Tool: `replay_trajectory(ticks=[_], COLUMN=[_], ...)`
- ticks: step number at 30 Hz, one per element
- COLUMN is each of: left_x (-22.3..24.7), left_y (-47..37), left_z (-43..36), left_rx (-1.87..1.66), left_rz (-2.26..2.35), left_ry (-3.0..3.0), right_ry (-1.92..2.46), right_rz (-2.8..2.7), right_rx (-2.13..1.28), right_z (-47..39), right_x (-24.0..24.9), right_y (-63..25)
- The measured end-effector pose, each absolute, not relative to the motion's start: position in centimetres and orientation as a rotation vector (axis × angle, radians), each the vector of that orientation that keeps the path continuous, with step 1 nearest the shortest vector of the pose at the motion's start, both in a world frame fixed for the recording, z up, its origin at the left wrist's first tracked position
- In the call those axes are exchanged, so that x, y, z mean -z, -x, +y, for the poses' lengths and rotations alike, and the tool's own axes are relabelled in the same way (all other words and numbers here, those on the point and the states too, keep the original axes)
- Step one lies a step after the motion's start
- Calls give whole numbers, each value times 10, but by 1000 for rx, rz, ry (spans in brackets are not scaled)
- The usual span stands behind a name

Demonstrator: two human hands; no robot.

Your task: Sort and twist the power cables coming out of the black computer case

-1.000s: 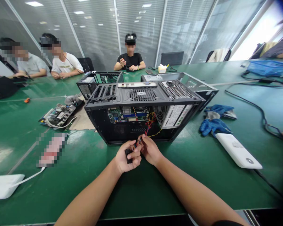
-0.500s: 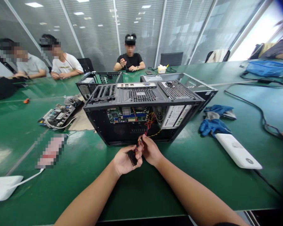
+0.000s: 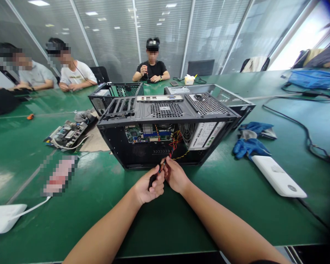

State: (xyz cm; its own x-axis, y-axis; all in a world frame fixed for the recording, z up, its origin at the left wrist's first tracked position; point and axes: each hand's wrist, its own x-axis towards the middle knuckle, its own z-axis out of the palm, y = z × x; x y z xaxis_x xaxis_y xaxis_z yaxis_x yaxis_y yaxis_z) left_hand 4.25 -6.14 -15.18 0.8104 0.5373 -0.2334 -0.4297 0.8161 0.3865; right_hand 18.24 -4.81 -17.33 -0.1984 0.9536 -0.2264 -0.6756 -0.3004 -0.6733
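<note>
An open black computer case lies before me, its inside facing my hands. Within it are a green motherboard and a power supply with a white label. Red, yellow and black power cables run from the power supply side out to my hands. My left hand is closed around a black plug at the end of the cable bundle. Just beside it, my right hand pinches the same cables in front of the case's lower edge.
Blue gloves and a white power bank lie at right. A loose motherboard rests on cardboard at left, near a pixelated item. Two more cases stand behind. Several people sit around the green table.
My left hand has turned and closed its fingers further over the black plug, whose row of pins no longer shows. The right hand stays almost still. The person opposite has lowered a screwdriver.
</note>
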Motion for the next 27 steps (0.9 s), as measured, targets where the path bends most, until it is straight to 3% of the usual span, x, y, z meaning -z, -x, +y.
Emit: replay_trajectory(ticks=[11, 27], left_x=[153, 149], left_y=[-41, -38], left_z=[-58, -51], left_rx=[-535, -561], left_rz=[384, 971], left_ry=[-400, -1311], right_ry=[758, 783], right_rz=[-531, -688], right_rx=[-1753, -1656], right_z=[-48, -50], right_x=[169, 172], right_y=[-182, -179])
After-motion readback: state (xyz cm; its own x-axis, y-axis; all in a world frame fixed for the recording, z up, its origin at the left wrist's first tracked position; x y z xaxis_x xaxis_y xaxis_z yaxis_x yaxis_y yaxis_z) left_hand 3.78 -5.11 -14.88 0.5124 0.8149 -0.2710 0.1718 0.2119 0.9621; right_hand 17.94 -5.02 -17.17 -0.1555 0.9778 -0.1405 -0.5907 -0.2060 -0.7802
